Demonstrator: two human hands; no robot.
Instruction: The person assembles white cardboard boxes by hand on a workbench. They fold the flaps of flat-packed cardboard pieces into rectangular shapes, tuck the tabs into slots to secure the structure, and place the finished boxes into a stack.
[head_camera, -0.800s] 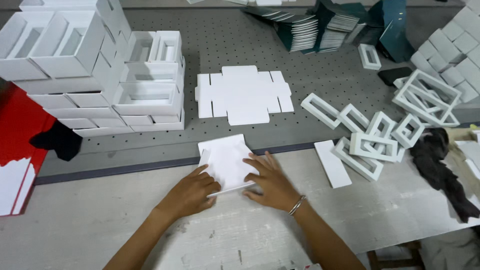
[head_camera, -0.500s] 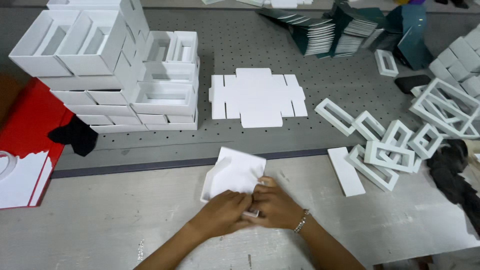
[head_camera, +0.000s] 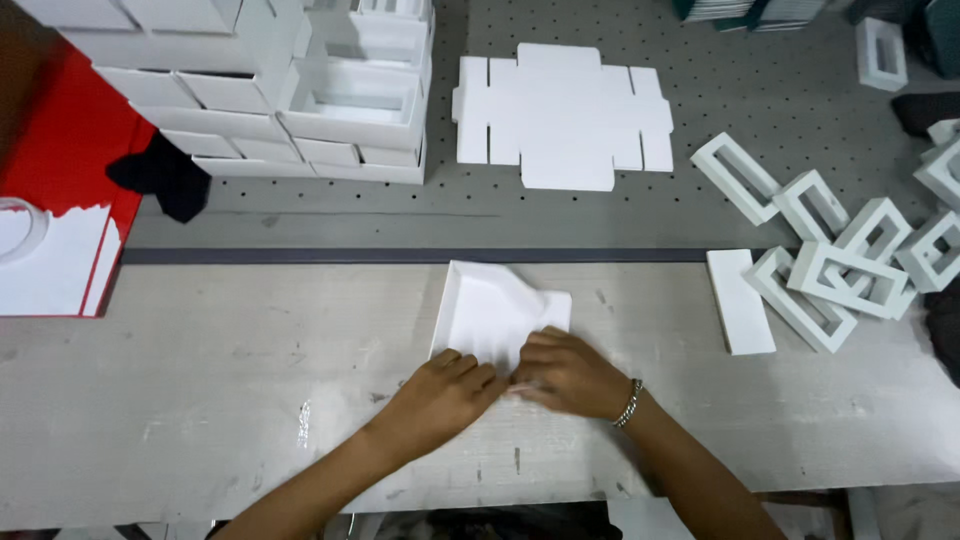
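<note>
A white cardboard piece (head_camera: 492, 308), partly folded with raised flaps, lies on the pale wooden worktop (head_camera: 220, 400). My left hand (head_camera: 445, 390) and my right hand (head_camera: 568, 372) meet at its near edge, fingers pinching and pressing the near flap. My right wrist carries a metal bracelet (head_camera: 628, 403). The near edge of the piece is hidden under my fingers.
A stack of flat die-cut white blanks (head_camera: 562, 112) lies on the grey perforated mat (head_camera: 700, 215). Folded white boxes (head_camera: 350, 105) are piled at the back left. Several white rectangular frames (head_camera: 840, 260) and a flat white strip (head_camera: 740, 300) lie right. A red box (head_camera: 70, 200) sits left.
The view has shifted closer and downward. My two hands have come together at the near edge of the white piece, whose flaps now stand more folded.
</note>
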